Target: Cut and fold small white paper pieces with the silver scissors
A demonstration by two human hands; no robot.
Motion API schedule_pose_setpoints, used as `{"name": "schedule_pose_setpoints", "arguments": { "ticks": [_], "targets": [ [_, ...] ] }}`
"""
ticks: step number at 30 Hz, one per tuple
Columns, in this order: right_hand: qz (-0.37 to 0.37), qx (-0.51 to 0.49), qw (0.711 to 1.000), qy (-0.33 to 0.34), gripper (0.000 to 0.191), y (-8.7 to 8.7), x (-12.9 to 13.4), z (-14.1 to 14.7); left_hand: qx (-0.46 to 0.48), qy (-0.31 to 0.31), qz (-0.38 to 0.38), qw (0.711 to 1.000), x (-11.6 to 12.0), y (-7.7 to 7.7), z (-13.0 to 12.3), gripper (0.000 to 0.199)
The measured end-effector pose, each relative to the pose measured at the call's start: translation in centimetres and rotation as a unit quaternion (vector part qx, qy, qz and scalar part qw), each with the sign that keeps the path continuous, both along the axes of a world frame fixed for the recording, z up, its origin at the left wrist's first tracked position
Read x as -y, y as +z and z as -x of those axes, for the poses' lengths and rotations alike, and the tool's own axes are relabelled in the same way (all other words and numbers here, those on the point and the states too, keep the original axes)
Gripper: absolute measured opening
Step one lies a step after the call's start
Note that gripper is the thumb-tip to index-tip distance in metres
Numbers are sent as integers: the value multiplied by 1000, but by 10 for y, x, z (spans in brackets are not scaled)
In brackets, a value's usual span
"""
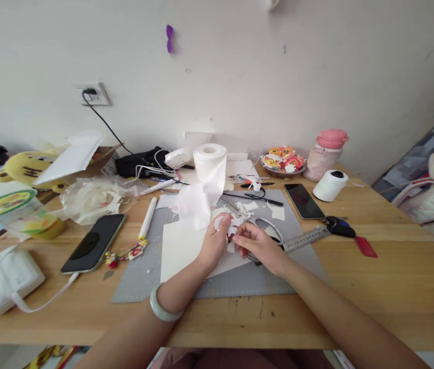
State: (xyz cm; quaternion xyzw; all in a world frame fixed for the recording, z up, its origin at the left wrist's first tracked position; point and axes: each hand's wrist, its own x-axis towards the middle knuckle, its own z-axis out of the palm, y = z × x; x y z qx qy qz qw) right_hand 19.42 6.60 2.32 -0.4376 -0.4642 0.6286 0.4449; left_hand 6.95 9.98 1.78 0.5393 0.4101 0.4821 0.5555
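Observation:
Over the middle of the cutting mat, my left hand (212,245) pinches a small cut piece of white paper (232,225) between thumb and fingers. Close on its right, my right hand (260,247) has its fingertips closed on the same piece; a dark red bit shows between the hands, too small to name. Beneath them lies a white sheet (178,248) on the grey cutting mat (140,277). Scissors (274,225) with grey-rimmed handles rest just behind my right hand, partly hidden by it. White paper scraps (248,206) lie around them.
A tissue roll (209,159) stands behind the mat, its end trailing forward. To the right are a metal ruler (307,238), a phone (303,201), a thread cone (330,185), a pink bottle (324,156) and a bowl of cutouts (283,161). A charging phone (94,243) lies left.

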Motion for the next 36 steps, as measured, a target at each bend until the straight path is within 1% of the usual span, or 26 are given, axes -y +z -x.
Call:
{"name": "schedule_pose_setpoints", "arguments": {
  "ticks": [4,6,11,14,16,18,20,21,25,28,32,36],
  "targets": [
    [-7,46,999,2,21,2,0,1,-13,9,-21,1000,0,3,0,32],
    [-18,72,997,10,18,3,1,2,-13,10,-20,1000,0,3,0,32],
    [-39,137,990,24,13,3,1,3,25,1,40,999,-1,-1,0,33],
    [-26,116,993,11,15,3,1,3,48,-3,52,997,-1,-3,0,33],
    [-11,84,996,-14,21,2,1,3,53,-30,45,997,-1,-4,0,34],
    [-5,68,997,-42,24,1,0,3,56,-76,40,995,0,-3,-1,35],
    [-12,75,996,-53,24,-1,0,4,61,-113,45,991,1,-2,-1,36],
    [-16,82,995,-52,24,-2,-1,4,62,-119,48,990,1,-2,-1,35],
    [-18,106,994,-36,24,-7,-1,4,55,-84,43,994,1,-2,-1,31],
    [-20,125,991,-31,24,-7,-2,4,57,-83,43,994,2,-1,-1,31],
    [-16,148,988,-40,23,-3,-1,3,49,-84,52,994,4,1,-3,32],
    [10,106,993,-55,23,2,0,1,38,-93,37,994,5,2,-3,30]
  ]
}}
